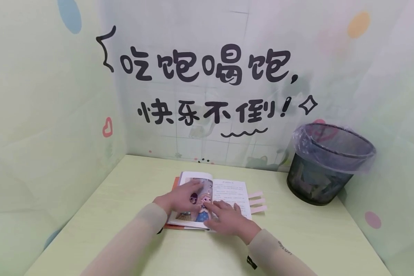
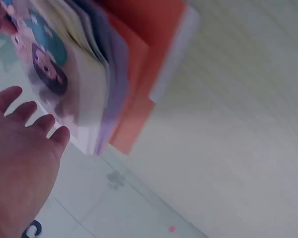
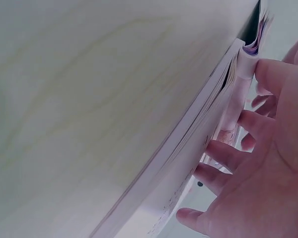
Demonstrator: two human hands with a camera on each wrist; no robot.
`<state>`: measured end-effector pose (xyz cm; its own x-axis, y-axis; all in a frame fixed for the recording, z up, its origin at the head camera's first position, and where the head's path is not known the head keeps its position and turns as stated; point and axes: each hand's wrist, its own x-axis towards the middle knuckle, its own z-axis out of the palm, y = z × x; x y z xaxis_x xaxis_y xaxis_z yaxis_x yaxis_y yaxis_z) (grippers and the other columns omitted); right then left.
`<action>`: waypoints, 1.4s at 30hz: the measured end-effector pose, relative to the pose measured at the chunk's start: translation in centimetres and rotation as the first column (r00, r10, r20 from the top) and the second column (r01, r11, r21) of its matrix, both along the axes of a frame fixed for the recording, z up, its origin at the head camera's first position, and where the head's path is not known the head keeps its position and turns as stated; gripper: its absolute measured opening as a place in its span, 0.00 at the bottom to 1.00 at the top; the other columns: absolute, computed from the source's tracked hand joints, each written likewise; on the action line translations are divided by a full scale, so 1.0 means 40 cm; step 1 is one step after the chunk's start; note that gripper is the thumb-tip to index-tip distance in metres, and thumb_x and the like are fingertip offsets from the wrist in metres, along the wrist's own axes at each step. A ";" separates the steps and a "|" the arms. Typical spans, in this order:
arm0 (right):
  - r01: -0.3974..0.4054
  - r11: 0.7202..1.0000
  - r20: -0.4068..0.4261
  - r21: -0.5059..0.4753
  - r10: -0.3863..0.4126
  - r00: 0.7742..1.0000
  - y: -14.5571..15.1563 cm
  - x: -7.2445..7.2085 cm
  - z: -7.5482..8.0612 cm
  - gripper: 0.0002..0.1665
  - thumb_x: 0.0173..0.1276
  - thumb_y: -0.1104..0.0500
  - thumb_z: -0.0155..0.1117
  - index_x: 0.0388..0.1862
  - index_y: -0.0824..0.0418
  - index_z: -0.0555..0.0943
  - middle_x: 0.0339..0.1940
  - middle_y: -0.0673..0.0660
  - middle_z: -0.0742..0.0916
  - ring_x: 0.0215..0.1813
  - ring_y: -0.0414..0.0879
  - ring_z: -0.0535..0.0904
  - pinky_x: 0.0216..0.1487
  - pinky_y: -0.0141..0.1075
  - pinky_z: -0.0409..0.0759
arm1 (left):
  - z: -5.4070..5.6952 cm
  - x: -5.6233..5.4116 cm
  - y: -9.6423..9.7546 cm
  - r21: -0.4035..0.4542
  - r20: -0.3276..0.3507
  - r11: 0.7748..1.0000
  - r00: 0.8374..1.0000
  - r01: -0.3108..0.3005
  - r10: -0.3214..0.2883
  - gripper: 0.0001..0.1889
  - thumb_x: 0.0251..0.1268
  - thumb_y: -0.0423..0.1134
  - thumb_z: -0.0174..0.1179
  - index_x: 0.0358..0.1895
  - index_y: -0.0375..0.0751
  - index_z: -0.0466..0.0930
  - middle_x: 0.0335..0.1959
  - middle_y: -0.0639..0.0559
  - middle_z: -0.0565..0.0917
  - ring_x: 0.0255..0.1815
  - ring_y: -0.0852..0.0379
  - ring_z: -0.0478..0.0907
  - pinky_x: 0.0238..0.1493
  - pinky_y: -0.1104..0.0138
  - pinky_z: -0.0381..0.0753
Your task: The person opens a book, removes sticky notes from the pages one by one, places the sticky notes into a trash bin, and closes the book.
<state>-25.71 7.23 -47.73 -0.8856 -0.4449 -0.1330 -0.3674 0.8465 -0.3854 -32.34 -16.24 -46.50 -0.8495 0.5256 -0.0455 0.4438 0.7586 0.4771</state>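
Note:
An open book (image 1: pixel 227 188) lies on the table, an illustrated page on its left side and printed text on its right. My left hand (image 1: pixel 184 198) rests over the picture page, fingers pointing toward the spine; the left wrist view shows that hand (image 2: pixel 25 153) with extended fingers beside the pages. Near the gutter my right hand (image 1: pixel 227 218) lies across the lower part of the text page, fingertips reaching the picture. In the right wrist view its spread fingers (image 3: pixel 226 156) touch the page surface. An orange cover (image 2: pixel 134 114) shows under the purple-edged pages.
Several pink paper tabs (image 1: pixel 258 201) stick out from the book's right edge. A dark waste bin (image 1: pixel 317 180) with a clear plastic liner stands at the back right of the pale table (image 1: pixel 100 230). Printed fabric walls (image 1: pixel 207 145) enclose the table at the back and sides.

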 end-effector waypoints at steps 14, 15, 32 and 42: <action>-0.027 1.000 -0.031 0.010 0.027 0.999 0.013 -0.004 -0.013 0.45 0.83 0.29 0.54 0.91 0.45 0.62 0.88 0.60 0.71 0.89 0.63 0.63 0.85 0.77 0.50 | -0.017 0.014 0.050 -0.105 0.096 0.992 0.994 0.066 -0.056 0.55 0.64 0.71 0.66 0.91 0.58 0.54 0.94 0.49 0.50 0.93 0.40 0.51 0.89 0.39 0.60; -0.027 1.000 -0.026 0.001 0.027 0.999 0.016 -0.006 -0.013 0.46 0.82 0.30 0.54 0.91 0.46 0.62 0.88 0.60 0.71 0.89 0.63 0.63 0.86 0.77 0.50 | -0.018 0.015 0.050 -0.102 0.103 0.993 0.994 0.058 -0.048 0.55 0.64 0.71 0.67 0.91 0.58 0.55 0.94 0.50 0.50 0.93 0.39 0.52 0.89 0.39 0.59; 0.465 0.882 -0.099 0.078 -0.457 0.884 0.151 -0.061 0.015 0.47 0.73 0.40 0.74 0.71 0.78 0.77 0.78 0.77 0.73 0.85 0.74 0.59 0.84 0.74 0.54 | -0.020 0.024 0.054 -0.087 0.169 0.996 0.985 -0.031 0.045 0.56 0.59 0.72 0.74 0.90 0.66 0.57 0.94 0.58 0.51 0.94 0.44 0.49 0.90 0.41 0.57; 0.465 0.880 -0.062 0.094 -0.461 0.885 0.175 -0.064 -0.010 0.46 0.73 0.37 0.73 0.69 0.75 0.79 0.75 0.75 0.76 0.80 0.73 0.65 0.81 0.73 0.59 | -0.012 0.027 0.052 -0.060 0.194 0.998 0.980 -0.031 0.042 0.56 0.59 0.68 0.76 0.89 0.67 0.57 0.94 0.59 0.50 0.94 0.42 0.49 0.89 0.37 0.56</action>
